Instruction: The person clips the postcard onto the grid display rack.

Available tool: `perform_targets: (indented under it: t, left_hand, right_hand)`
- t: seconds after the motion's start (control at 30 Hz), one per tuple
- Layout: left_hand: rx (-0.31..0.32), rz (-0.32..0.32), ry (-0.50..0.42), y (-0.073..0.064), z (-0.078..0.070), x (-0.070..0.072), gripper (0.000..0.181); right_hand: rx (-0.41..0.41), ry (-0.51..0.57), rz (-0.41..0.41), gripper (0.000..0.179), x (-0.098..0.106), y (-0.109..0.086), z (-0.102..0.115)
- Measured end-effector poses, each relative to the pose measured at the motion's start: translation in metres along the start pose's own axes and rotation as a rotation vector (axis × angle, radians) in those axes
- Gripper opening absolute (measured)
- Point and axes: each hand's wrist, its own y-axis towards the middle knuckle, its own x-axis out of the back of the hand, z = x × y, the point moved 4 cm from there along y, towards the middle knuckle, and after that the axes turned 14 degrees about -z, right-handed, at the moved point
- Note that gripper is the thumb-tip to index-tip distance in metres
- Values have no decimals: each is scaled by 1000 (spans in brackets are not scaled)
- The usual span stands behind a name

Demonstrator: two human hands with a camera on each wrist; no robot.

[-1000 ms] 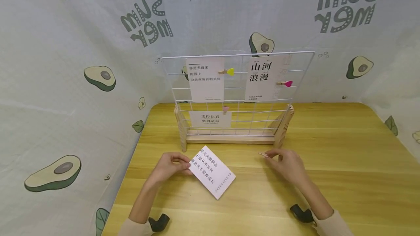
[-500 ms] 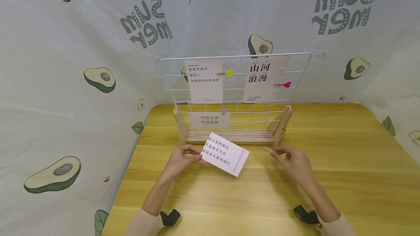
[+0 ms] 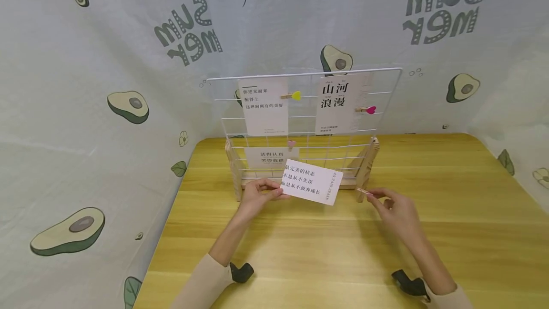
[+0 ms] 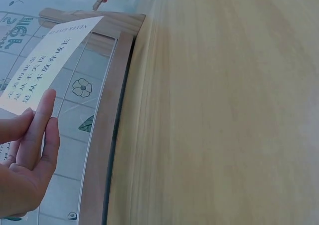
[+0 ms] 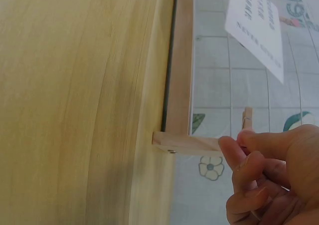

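My left hand pinches the left edge of a white card printed with dark Chinese lines and "NEVER GIVE UP". The card is held up, slightly tilted, before the lower part of a white wire grid. In the left wrist view, thumb and fingers grip the card's near end. My right hand pinches a small wooden clothespin near the grid stand's right foot. The right wrist view shows the clothespin sticking out past thumb and forefinger, apart from the card.
The grid stands in a wooden base. Three other cards hang on it: an upper left card with a yellow heart clip, an upper right card with a magenta heart clip, and a lower left card with a pink clip.
My left hand has moved forward and right, lifting the card toward the grid and turning it nearly level. My right hand has shifted slightly right and forward with the clothespin.
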Motion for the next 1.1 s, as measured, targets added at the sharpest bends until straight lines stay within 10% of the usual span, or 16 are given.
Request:
perform_targets:
  t: [0.53, 1.1]
  left_hand:
    - [-45, -69, -192, 23, 5, -55, 19]
    - [-83, -114, -247, 29, 14, -75, 18]
  right_hand:
    - [-21, -22, 35, 15, -1, -3, -4]
    - [42, -25, -23, 11, -3, 2, 3]
